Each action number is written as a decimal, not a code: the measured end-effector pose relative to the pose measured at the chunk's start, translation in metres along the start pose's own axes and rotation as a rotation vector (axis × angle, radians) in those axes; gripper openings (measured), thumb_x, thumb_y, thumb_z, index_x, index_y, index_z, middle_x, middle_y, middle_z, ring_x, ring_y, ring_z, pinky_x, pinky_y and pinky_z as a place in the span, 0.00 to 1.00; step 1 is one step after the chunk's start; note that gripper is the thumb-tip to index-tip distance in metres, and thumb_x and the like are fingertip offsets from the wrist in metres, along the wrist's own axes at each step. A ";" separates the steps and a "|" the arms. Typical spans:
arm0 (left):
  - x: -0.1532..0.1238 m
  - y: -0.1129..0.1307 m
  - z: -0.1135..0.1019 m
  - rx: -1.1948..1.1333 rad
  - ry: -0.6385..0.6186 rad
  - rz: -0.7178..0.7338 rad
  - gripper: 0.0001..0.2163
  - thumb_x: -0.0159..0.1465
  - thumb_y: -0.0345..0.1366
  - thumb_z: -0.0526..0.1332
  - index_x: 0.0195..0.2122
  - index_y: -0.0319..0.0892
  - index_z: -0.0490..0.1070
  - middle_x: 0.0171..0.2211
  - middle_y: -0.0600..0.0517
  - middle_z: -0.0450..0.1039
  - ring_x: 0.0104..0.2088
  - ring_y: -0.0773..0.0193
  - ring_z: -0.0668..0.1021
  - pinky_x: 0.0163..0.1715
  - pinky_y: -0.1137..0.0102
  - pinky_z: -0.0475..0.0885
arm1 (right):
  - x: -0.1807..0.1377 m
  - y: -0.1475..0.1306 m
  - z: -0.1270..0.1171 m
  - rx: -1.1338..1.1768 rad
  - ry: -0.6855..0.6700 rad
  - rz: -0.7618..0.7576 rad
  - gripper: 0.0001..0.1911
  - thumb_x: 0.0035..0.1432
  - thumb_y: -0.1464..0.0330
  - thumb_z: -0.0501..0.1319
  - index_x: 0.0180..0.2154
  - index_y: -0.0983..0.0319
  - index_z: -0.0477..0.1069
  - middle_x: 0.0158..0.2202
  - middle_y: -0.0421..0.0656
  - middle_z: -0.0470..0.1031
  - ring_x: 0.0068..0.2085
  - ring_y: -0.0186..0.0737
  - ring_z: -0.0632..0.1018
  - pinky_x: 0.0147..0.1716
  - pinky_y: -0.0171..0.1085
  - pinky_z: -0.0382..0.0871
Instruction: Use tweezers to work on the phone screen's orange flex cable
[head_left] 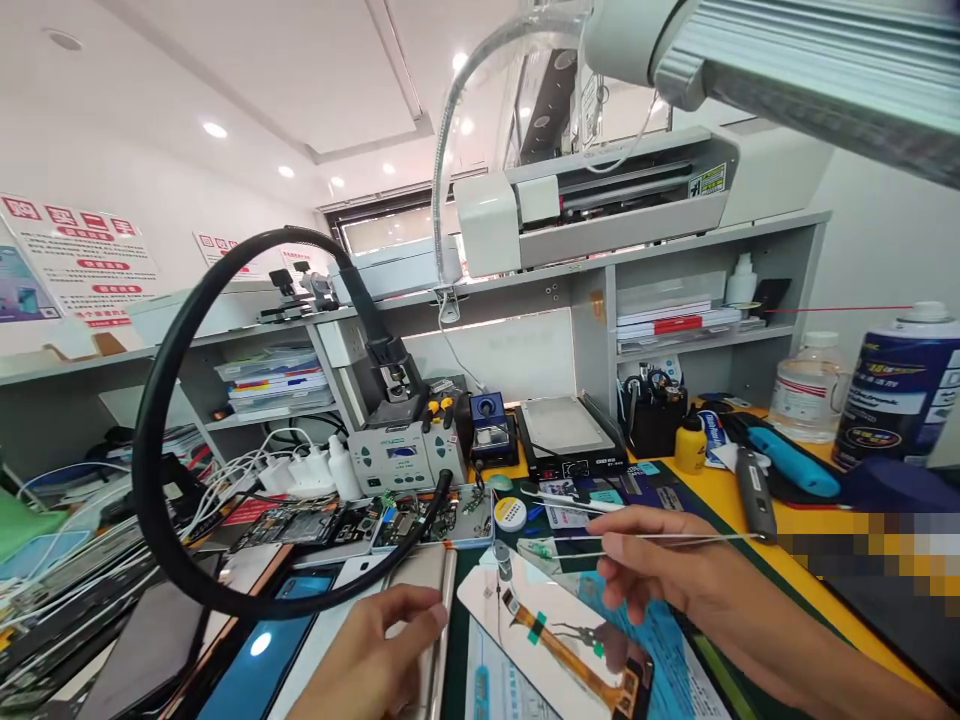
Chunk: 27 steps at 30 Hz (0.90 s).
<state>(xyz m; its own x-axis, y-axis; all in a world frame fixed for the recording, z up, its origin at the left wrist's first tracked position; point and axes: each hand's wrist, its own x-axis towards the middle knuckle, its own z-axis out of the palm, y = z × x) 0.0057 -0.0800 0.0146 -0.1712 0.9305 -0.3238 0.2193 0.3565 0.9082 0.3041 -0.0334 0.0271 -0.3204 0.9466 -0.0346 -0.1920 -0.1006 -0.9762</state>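
My right hand (660, 572) pinches thin metal tweezers (577, 541) whose tips point left, just above a phone screen panel (559, 640) lying face down with an orange flex cable (570, 655) along its back. My left hand (375, 650) rests with the thumb against the edge of a silver phone body (427, 600) to the left of the panel. A small round part (501, 556) sits at the top of the panel near the tweezers' tips.
A thick black hose (161, 420) loops from the hot-air station (405, 455) across the left side. Open phones and boards (352, 520), a heating plate (566, 435), bottles (806, 385), a spray can (892, 395) and a blue tool (791, 462) crowd the yellow-edged mat (720, 490).
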 end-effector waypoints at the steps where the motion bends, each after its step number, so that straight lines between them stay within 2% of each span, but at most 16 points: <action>1: 0.004 0.004 0.004 -0.006 -0.021 -0.016 0.17 0.61 0.51 0.66 0.41 0.43 0.75 0.13 0.63 0.53 0.15 0.74 0.46 0.13 0.79 0.39 | 0.000 0.001 0.000 0.004 0.004 0.012 0.22 0.56 0.55 0.76 0.44 0.64 0.82 0.30 0.47 0.83 0.31 0.43 0.81 0.29 0.36 0.75; 4: 0.016 0.010 0.015 -0.006 -0.031 -0.022 0.14 0.61 0.51 0.66 0.32 0.44 0.72 0.12 0.65 0.49 0.15 0.75 0.44 0.13 0.79 0.36 | 0.001 0.004 0.001 0.045 0.014 0.025 0.22 0.55 0.57 0.77 0.45 0.66 0.82 0.28 0.49 0.84 0.29 0.42 0.80 0.30 0.35 0.75; 7: 0.022 0.011 0.026 -0.018 -0.042 -0.011 0.16 0.58 0.51 0.70 0.29 0.44 0.73 0.13 0.67 0.43 0.16 0.76 0.42 0.14 0.79 0.31 | 0.003 0.005 0.000 0.097 0.023 0.025 0.21 0.55 0.58 0.78 0.45 0.66 0.82 0.29 0.49 0.84 0.31 0.44 0.81 0.31 0.36 0.75; 10: 0.025 0.013 0.030 -0.067 -0.054 0.019 0.15 0.55 0.48 0.73 0.27 0.43 0.72 0.14 0.67 0.43 0.17 0.76 0.41 0.15 0.78 0.30 | 0.004 0.004 -0.001 0.144 0.030 0.034 0.19 0.55 0.60 0.78 0.44 0.66 0.82 0.29 0.49 0.83 0.32 0.45 0.81 0.31 0.38 0.76; 13: 0.031 0.017 0.026 -0.158 -0.064 0.075 0.15 0.53 0.45 0.73 0.26 0.42 0.71 0.14 0.66 0.47 0.17 0.77 0.45 0.16 0.80 0.36 | 0.003 0.004 -0.001 0.189 0.045 0.012 0.16 0.54 0.62 0.79 0.39 0.65 0.82 0.28 0.47 0.82 0.31 0.44 0.81 0.30 0.37 0.76; 16: 0.037 0.024 0.020 -0.274 -0.060 0.155 0.17 0.51 0.47 0.73 0.26 0.41 0.70 0.16 0.60 0.58 0.17 0.76 0.54 0.14 0.81 0.47 | 0.002 0.001 0.002 0.229 0.060 -0.024 0.14 0.53 0.63 0.79 0.36 0.63 0.82 0.29 0.44 0.82 0.32 0.43 0.82 0.29 0.35 0.75; 19: 0.039 0.032 0.021 -0.382 -0.042 0.249 0.19 0.50 0.50 0.73 0.28 0.43 0.68 0.22 0.53 0.70 0.22 0.68 0.69 0.16 0.76 0.65 | 0.000 -0.005 0.004 0.247 0.052 -0.032 0.12 0.55 0.64 0.79 0.36 0.64 0.83 0.28 0.46 0.82 0.31 0.42 0.81 0.29 0.34 0.75; 21: 0.037 0.037 0.025 -0.408 -0.020 0.309 0.19 0.51 0.51 0.73 0.30 0.43 0.69 0.25 0.53 0.73 0.25 0.63 0.74 0.18 0.71 0.71 | -0.002 -0.010 0.004 0.268 0.062 -0.040 0.10 0.55 0.65 0.78 0.37 0.63 0.83 0.27 0.47 0.83 0.31 0.41 0.81 0.30 0.33 0.76; 23: 0.032 0.041 0.028 -0.400 0.008 0.364 0.19 0.54 0.52 0.72 0.32 0.43 0.71 0.24 0.55 0.72 0.23 0.63 0.73 0.19 0.70 0.72 | -0.005 -0.016 0.005 0.297 0.069 -0.053 0.09 0.55 0.67 0.79 0.37 0.62 0.84 0.29 0.46 0.83 0.32 0.42 0.81 0.31 0.34 0.77; 27: 0.026 0.048 0.031 -0.366 0.057 0.440 0.21 0.56 0.57 0.71 0.34 0.45 0.72 0.21 0.58 0.70 0.20 0.67 0.70 0.19 0.74 0.69 | -0.010 -0.026 0.007 0.302 0.045 -0.058 0.12 0.51 0.65 0.81 0.37 0.61 0.85 0.29 0.44 0.81 0.33 0.42 0.81 0.31 0.34 0.79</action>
<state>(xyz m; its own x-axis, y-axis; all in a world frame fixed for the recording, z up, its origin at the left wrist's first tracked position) 0.0410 -0.0358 0.0414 -0.1931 0.9749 0.1109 -0.0630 -0.1251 0.9901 0.3054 -0.0424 0.0547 -0.2605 0.9655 0.0033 -0.4782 -0.1261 -0.8692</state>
